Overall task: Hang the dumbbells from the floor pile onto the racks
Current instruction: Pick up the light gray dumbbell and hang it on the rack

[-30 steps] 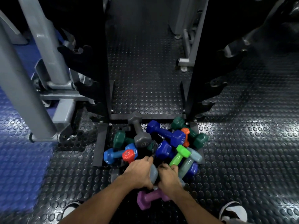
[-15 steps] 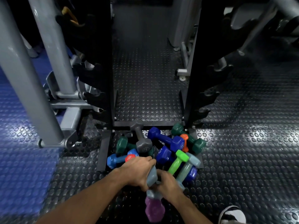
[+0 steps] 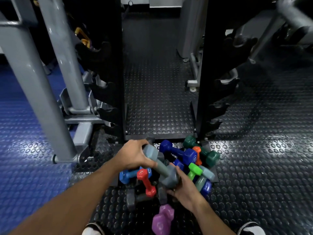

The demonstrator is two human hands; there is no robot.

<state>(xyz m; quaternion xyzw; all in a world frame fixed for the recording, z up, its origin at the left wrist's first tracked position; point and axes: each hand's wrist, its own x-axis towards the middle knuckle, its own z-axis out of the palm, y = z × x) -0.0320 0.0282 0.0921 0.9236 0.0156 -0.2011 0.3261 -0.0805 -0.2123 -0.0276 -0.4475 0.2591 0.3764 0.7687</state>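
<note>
Shoes [image 3: 250, 228] (seemingly two) edge-cropped

Dumbbells [image 3: 177, 154] – matt coating; floor [image 3: 254, 167] – glossy studded rubber.

Both hands hold one grey dumbbell [image 3: 160, 165] above the pile [image 3: 186, 163]. The left hand [image 3: 133, 156] wraps its upper head and the right hand [image 3: 184, 187] cups its lower head, so the bar slants down to the right. Under it lie a red dumbbell [image 3: 146, 183], a light-blue one [image 3: 128, 175], dark-blue [image 3: 177, 150], green [image 3: 194, 171] and teal [image 3: 201, 149] ones. A purple dumbbell [image 3: 162, 219] lies apart, nearest the person, between two shoes. Two black racks [image 3: 110, 68] rise left and right of the studded floor [image 3: 159, 99]; grey posts [image 3: 33, 78] stand at left.
</note>
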